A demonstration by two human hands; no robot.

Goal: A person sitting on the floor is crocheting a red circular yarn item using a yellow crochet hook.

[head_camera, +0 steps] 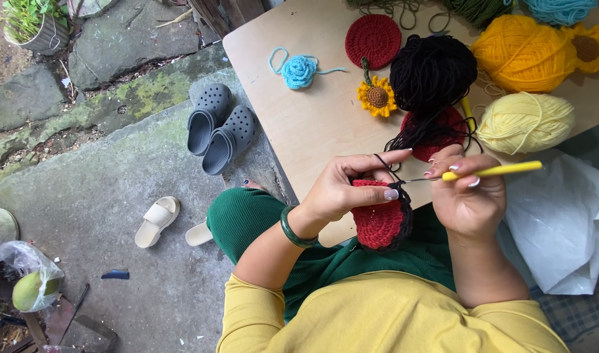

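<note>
My left hand (344,188) pinches a red crocheted piece (376,221) with a black border, black yarn looped over the forefinger. My right hand (468,196) holds a yellow-handled crochet hook (492,171), its metal tip at the piece's top edge. The black strand runs up to a black yarn ball (433,70) on the wooden table (312,124). Under that ball lies another red crocheted round (446,127).
On the table lie a red disc (373,40), a blue crocheted rose (299,71), a small crocheted sunflower (377,97), orange yarn (521,52) and pale yellow yarn (525,122). Grey clogs (219,127) and beige slides (157,221) sit on the concrete. A white bag (561,222) lies at right.
</note>
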